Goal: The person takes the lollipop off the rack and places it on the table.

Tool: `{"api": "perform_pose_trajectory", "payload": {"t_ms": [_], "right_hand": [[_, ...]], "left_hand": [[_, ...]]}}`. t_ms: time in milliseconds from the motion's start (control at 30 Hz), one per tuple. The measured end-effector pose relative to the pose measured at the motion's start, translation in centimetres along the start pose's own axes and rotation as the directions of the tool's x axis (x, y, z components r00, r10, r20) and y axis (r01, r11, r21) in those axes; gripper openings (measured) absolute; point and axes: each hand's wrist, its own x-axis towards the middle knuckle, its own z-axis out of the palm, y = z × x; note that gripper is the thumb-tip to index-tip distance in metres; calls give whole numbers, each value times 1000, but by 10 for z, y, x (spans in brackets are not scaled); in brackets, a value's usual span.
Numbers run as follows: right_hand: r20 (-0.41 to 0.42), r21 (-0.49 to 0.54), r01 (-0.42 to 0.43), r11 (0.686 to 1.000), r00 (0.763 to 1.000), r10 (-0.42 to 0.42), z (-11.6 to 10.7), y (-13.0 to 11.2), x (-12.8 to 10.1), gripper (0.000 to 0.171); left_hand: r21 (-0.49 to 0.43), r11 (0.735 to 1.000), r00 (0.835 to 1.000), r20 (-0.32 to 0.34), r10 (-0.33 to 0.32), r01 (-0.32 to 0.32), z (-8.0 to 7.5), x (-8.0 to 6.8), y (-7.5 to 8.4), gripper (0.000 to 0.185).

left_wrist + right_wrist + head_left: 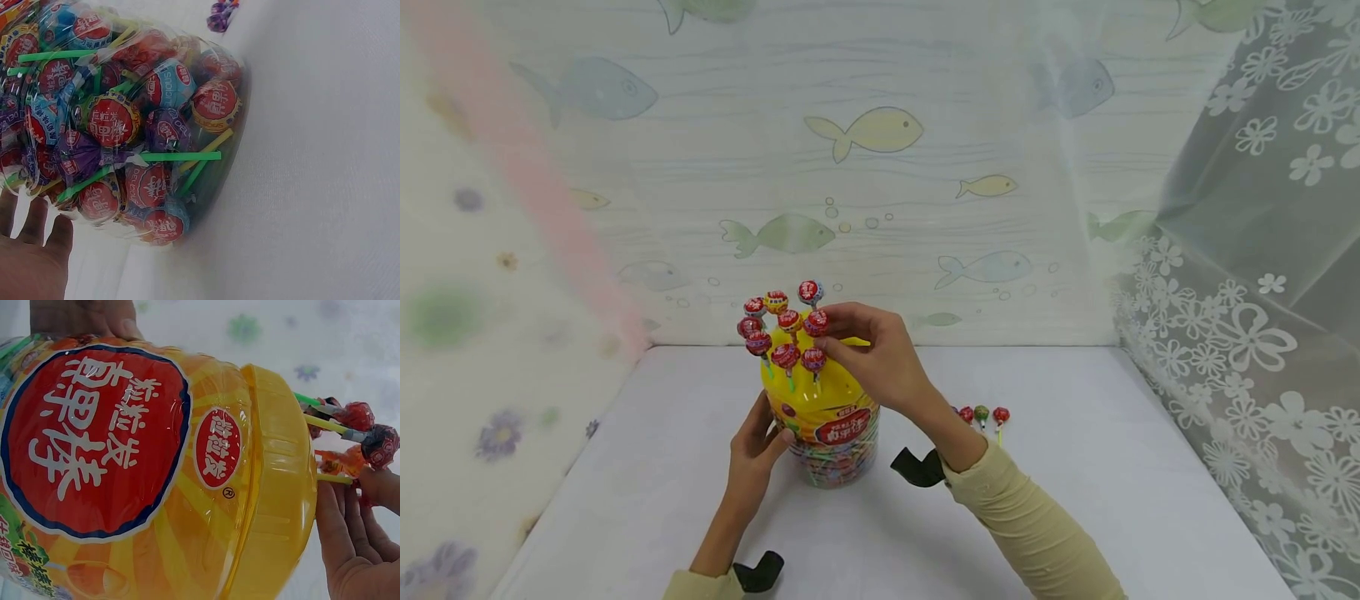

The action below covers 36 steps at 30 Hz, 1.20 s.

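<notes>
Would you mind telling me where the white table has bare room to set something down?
The table is bare left of the lollipop jar, toward the wall. It is also bare far right by the lace curtain. It is crowded around the jar, both hands, and the loose lollipops behind the right forearm.

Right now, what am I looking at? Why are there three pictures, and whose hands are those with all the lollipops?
These are one person's two bare hands, filmed by three small cameras at the same moment. The big picture comes from a camera on the person's head, looking down at a white table. The other two come from cameras strapped to each wrist, so everything looks huge and sideways.

On the table stands a clear jar full of wrapped lollipops, with a yellow lid. More lollipops stand upright in the lid. The left hand steadies the jar's side. The right hand pinches one lollipop at the lid. A few loose lollipops lie on the table behind the right wrist.
</notes>
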Motion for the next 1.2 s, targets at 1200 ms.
{"api": "perform_pose_trajectory", "payload": {"t_ms": [1200], "right_hand": [[-113, 76, 101, 992, 989, -92, -19, 0, -6, 24]], "left_hand": [[8, 1000, 1000, 0, -9, 9, 0, 0, 1, 69]]}}
